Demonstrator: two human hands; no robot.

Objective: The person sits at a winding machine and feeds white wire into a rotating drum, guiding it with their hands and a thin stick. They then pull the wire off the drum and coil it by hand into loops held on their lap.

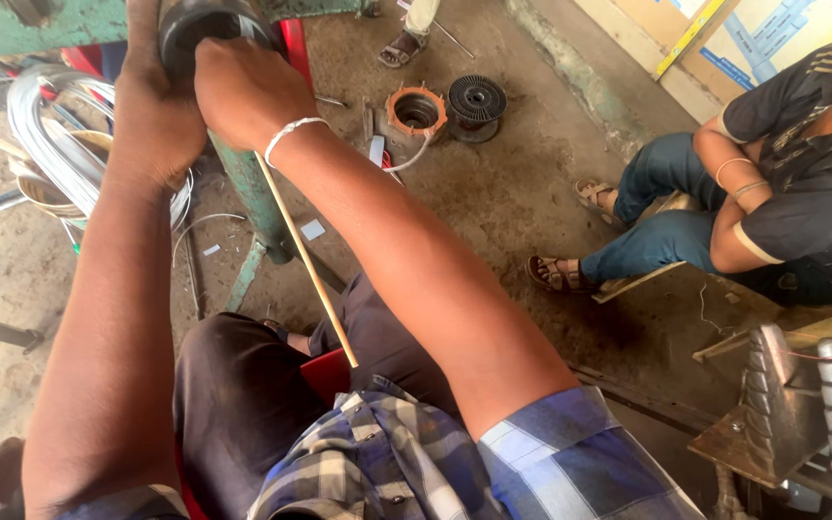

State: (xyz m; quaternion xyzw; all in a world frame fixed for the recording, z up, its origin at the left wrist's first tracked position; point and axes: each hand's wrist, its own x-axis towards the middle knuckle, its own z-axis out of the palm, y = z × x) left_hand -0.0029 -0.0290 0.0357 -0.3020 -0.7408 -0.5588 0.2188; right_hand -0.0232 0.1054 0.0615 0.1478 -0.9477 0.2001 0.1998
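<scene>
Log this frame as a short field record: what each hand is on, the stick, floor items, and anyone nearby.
left hand: gripping a black cylindrical part from its left side
right hand: closed on the same part, white wristband on the wrist
thin wooden stick: slants from under the right wrist down to the lap
wire coil: silvery loops left of the hands
floor items: orange-rimmed round housing, black wire spool
bystander: seated person at right, in sandals
</scene>
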